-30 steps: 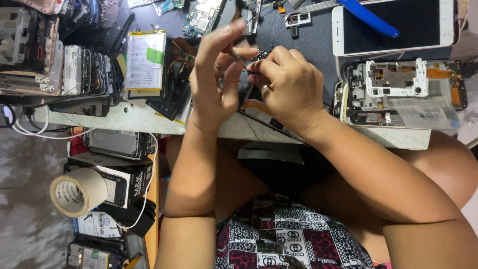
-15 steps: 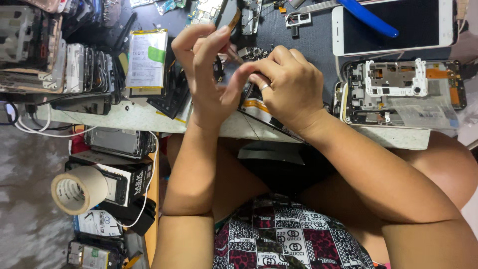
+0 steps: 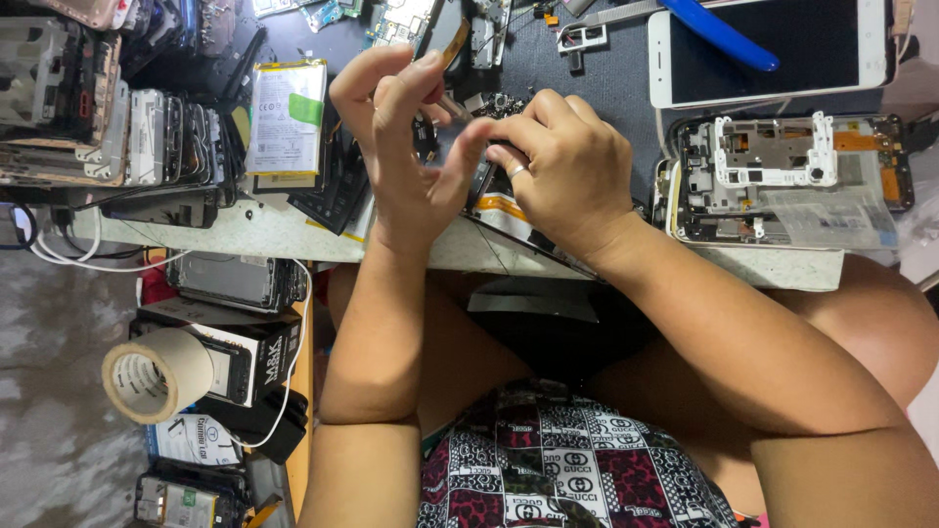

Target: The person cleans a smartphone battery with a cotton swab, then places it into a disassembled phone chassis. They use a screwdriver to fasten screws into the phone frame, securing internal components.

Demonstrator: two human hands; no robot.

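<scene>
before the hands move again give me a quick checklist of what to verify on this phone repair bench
1. Left hand raised above the bench, fingers curled: ok.
2. Right hand pressed down on the opened phone at the bench edge: ok.
3. Whether either grip holds a small part: cannot tell, fingers hide it.
4. Opened phone fully on the bench: not ok, one end overhangs the edge.
5. Battery lying flat beside the left hand, clear of it: ok.
6. Second opened phone flat beside the right forearm, untouched: ok.
</scene>
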